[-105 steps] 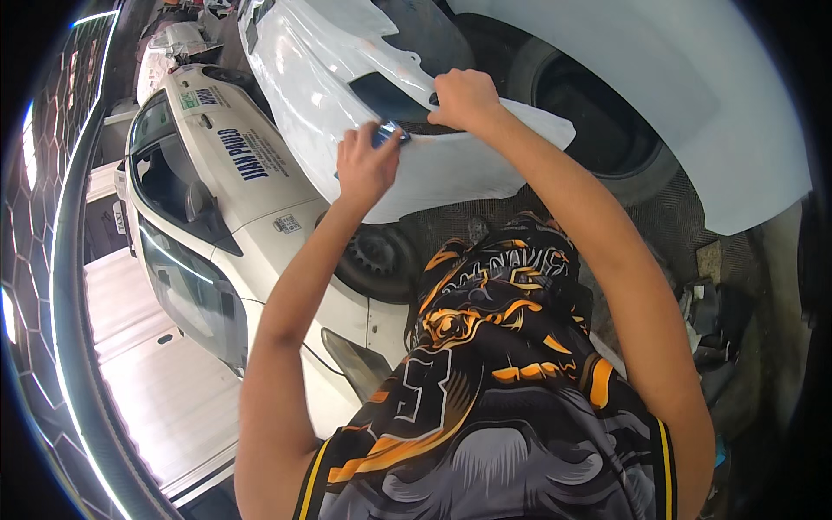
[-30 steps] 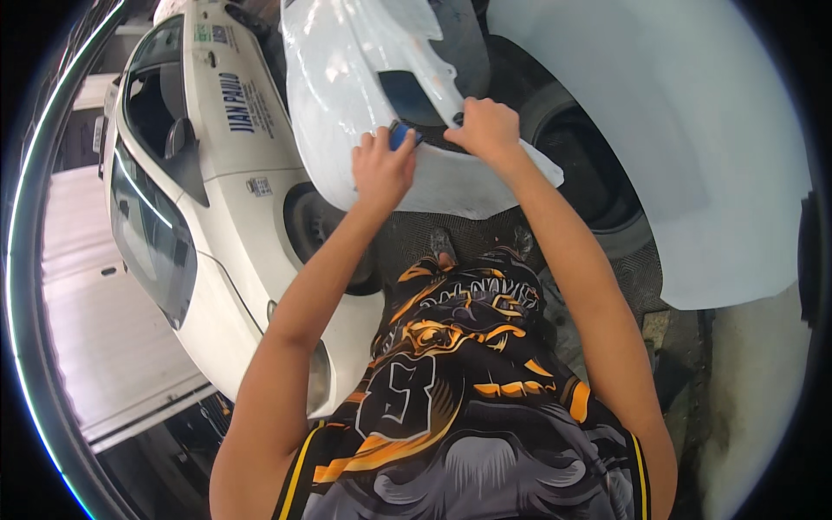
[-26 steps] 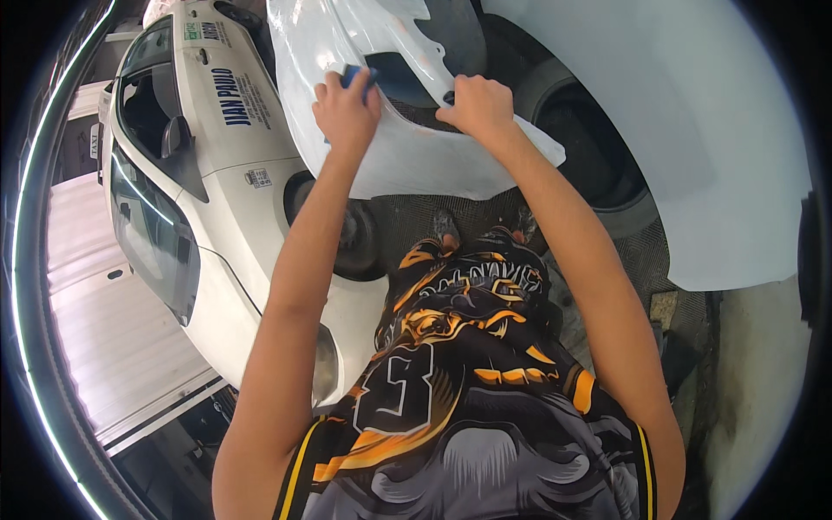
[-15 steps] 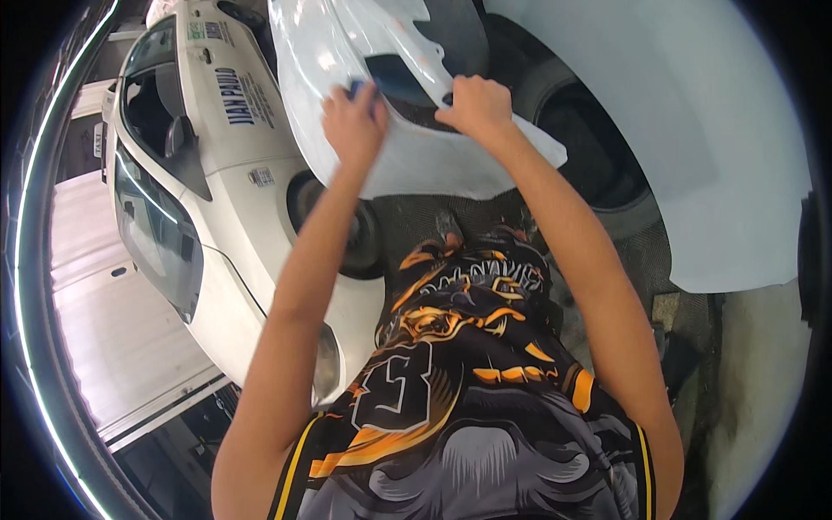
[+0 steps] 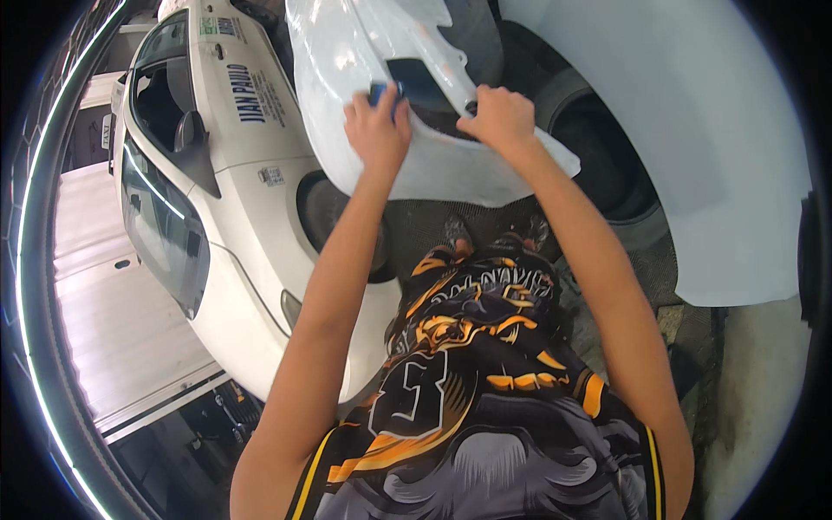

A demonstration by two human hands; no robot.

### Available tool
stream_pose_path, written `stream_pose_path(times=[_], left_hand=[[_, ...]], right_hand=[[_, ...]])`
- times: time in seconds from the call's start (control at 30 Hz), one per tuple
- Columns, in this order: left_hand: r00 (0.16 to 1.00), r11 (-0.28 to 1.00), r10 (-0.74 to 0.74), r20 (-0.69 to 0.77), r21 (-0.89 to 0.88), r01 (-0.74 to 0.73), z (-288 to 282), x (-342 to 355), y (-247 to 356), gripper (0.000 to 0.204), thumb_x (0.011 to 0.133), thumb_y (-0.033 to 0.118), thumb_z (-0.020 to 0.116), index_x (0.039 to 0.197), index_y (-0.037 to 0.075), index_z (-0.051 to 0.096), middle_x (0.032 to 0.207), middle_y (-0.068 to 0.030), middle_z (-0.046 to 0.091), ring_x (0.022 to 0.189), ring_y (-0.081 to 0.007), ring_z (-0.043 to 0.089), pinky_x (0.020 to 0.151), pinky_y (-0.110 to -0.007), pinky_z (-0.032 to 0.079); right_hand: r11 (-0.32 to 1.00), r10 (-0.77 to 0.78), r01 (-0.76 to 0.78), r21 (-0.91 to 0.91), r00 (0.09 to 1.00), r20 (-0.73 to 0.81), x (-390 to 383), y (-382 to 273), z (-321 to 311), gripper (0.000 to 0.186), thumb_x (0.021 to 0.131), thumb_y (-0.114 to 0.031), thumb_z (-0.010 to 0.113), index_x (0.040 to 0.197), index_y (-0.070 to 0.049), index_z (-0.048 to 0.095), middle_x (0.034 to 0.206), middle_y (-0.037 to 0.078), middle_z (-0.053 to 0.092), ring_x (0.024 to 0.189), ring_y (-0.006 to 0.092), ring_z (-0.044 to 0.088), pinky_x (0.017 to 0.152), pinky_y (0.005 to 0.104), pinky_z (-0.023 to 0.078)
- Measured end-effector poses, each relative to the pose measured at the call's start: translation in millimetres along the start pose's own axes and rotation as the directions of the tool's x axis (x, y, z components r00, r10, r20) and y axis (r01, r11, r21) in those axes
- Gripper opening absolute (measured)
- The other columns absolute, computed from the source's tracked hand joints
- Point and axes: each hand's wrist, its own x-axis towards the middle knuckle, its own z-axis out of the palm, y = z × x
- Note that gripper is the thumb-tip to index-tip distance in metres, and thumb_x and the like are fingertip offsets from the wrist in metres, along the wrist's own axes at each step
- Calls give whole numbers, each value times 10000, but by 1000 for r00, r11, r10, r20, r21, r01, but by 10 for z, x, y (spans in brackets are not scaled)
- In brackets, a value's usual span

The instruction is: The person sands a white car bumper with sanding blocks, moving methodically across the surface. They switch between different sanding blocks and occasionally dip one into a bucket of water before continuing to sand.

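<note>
A glossy white car body panel [image 5: 438, 169], perhaps a bumper cover, is in front of me, with a dark opening beside a narrow strip. My left hand [image 5: 379, 134] is closed around a small dark-blue block [image 5: 378, 92] at the left edge of that opening. Its underside is hidden, so contact with the panel cannot be made out. On the other side, my right hand [image 5: 503, 121] grips the end of the narrow strip, fingers wrapped round it. A small dark spot shows beside its fingertips; whether it is a hole or an object is unclear.
A white taxi [image 5: 251, 182] with a side mirror stands close on my left. To the right hangs or stands a large pale panel [image 5: 737, 173], with a dark tyre [image 5: 598, 147] behind the work. My feet are on dark matting below the panel. A bright light strip curves along the far left.
Both hands and the panel appear slightly farther right and lower, along with the whole surroundings, so the view itself has shifted. Each hand keeps its hold.
</note>
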Motion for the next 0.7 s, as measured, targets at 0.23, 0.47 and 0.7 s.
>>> stream_pose_path(times=[0.23,0.47,0.7], left_hand=[[963,994,110,246,-27,-106,-206,126,66,340,811,240,784,1149,214,764,1107,-180,627,975,-388,604,784,-484,500],[942,993,111,317,12,-121,-139,-29,5,363,852,222,715,1211,271,745,1213,-152,622,1055,-370,593,793,-489,461],[972,973,230,42,16,-231,176,328,-402,384,803,195,768,1180,267,751,1291,-121,626,1099,-340,592,833,-468,469]], right_hand=[[1000,-7,7,18,1000,-20,-17,-12,18,441,696,-383,847,930,-28,733,894,165,760,826,350,761,748,441,607],[1000,-8,8,-2,999,-44,-21,-22,18,429,697,-383,833,922,-33,726,848,164,757,808,348,762,738,442,611],[1000,-11,11,-9,1000,-25,-39,-12,11,425,694,-387,842,920,-39,752,847,144,762,799,329,764,723,431,611]])
